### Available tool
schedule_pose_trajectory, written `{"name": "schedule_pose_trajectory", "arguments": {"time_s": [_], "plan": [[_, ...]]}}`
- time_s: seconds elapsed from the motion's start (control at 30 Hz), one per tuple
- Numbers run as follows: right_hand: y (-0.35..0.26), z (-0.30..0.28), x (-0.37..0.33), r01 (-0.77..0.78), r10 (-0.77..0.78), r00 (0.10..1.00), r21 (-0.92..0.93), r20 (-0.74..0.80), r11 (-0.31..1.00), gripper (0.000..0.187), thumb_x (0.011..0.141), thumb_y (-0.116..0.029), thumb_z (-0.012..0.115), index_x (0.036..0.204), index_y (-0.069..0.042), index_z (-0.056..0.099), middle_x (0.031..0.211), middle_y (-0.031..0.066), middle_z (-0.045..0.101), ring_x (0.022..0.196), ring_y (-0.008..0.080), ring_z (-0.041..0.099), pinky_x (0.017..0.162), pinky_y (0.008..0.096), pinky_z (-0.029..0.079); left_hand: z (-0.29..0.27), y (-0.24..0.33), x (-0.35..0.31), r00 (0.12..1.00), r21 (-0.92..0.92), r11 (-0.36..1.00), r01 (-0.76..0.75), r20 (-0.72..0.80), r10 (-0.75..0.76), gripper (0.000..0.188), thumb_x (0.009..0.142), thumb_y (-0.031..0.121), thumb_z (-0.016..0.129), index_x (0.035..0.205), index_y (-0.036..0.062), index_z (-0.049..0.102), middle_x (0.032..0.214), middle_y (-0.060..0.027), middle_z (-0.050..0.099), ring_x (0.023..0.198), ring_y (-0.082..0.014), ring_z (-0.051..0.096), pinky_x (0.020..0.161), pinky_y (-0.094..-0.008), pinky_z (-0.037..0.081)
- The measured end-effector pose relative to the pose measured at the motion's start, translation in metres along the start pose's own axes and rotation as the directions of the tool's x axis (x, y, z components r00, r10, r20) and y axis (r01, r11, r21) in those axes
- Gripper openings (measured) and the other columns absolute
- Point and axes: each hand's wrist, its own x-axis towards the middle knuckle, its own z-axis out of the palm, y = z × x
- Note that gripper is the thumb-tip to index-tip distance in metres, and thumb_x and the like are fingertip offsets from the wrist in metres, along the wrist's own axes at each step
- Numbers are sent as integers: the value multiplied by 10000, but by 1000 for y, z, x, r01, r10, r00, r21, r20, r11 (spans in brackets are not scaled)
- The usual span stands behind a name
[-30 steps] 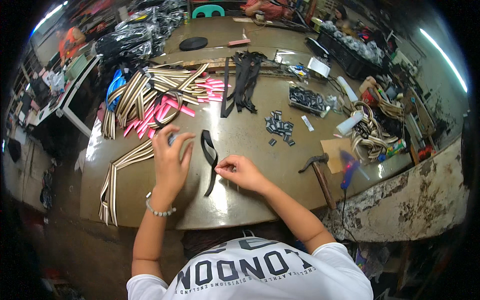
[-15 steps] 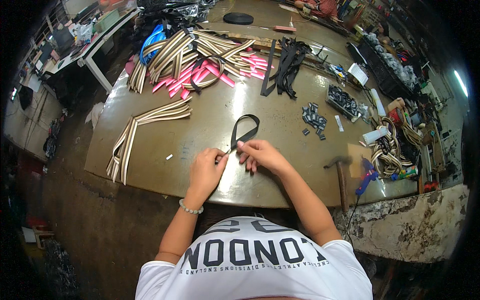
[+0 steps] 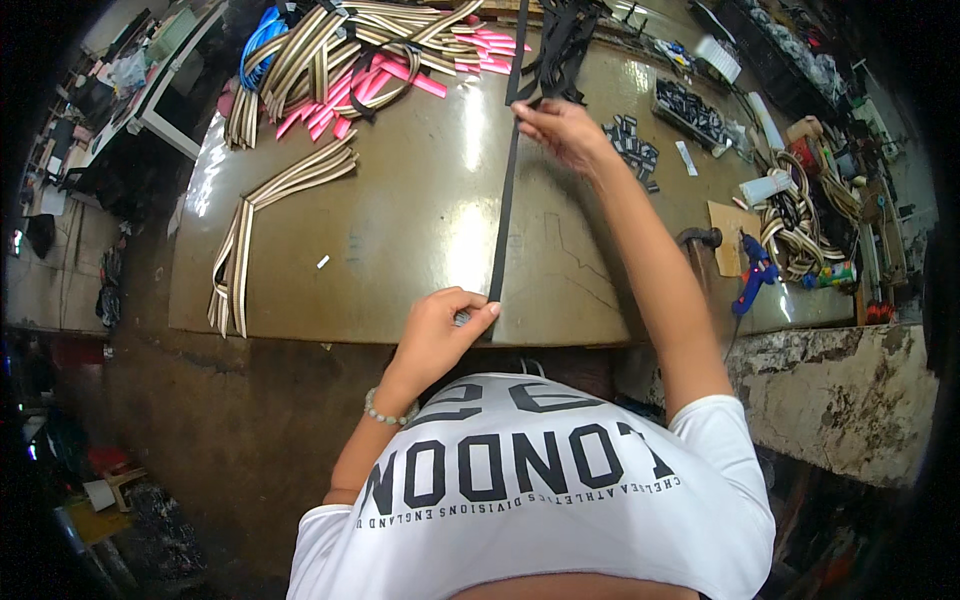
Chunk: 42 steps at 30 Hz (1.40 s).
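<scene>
A long black strap (image 3: pixel 505 200) runs straight across the brown worktable (image 3: pixel 400 230), pulled taut between my two hands. My left hand (image 3: pixel 440 335) pinches its near end at the table's front edge. My right hand (image 3: pixel 560 130) is stretched far out and grips the strap higher up. Beyond that hand the strap continues toward the table's far side. A bead bracelet sits on my left wrist.
Beige-and-black striped straps (image 3: pixel 270 210) lie at the left. A heap of striped and pink straps (image 3: pixel 370 50) and black straps (image 3: pixel 560 40) sits at the back. Small black buckles (image 3: pixel 630 150), a blue glue gun (image 3: pixel 752 272), a hammer (image 3: pixel 700 240) and coiled straps (image 3: pixel 795 225) are at the right.
The black strap was folded in a loop between my hands close together. Now my right hand has reached far forward and the strap is stretched out straight; my left hand stays at the front edge.
</scene>
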Motion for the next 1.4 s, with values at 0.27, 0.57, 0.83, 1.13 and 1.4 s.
{"name": "schedule_pose_trajectory", "arguments": {"time_s": [0.27,0.57,0.83,1.13,1.4], "plan": [[53,0,71,169,-455,884,-838,-103,519,469,810,-483,713,1015,-63,744,918,149,722,871,335,683,764,417,520,37,-16,-1,927,628,771,-108,-216,306,319,822,355,752,944,90,622,839,-56,579,791,-239,550,701,-361,409],[21,-30,-98,320,-345,935,-611,80,724,469,900,-397,677,1169,-13,663,1107,150,691,987,243,665,863,337,516,12,-17,11,939,637,737,-224,-62,339,367,900,340,645,1251,237,661,954,-79,489,923,-260,453,830,-374,341],[90,-214,-313,-609,-486,199,-496,-851,619,638,726,-534,832,907,16,565,875,74,537,766,205,491,774,351,460,9,-21,13,946,620,736,-273,35,321,414,814,374,725,1217,283,689,964,-61,482,915,-242,429,822,-360,331],[39,-176,-243,-38,-624,398,-692,-672,721,339,934,-281,694,1101,-2,594,880,46,691,725,82,613,651,249,493,6,-24,9,936,626,716,-310,67,347,420,782,369,743,1192,292,690,983,-38,489,921,-228,446,786,-365,341],[19,-8,-196,197,-281,956,-538,-78,819,427,873,-283,740,1162,-31,552,953,121,699,847,191,687,760,300,524,4,-23,8,940,590,746,-309,71,334,429,762,349,759,1183,293,698,960,-37,478,905,-235,445,795,-363,337]]}}
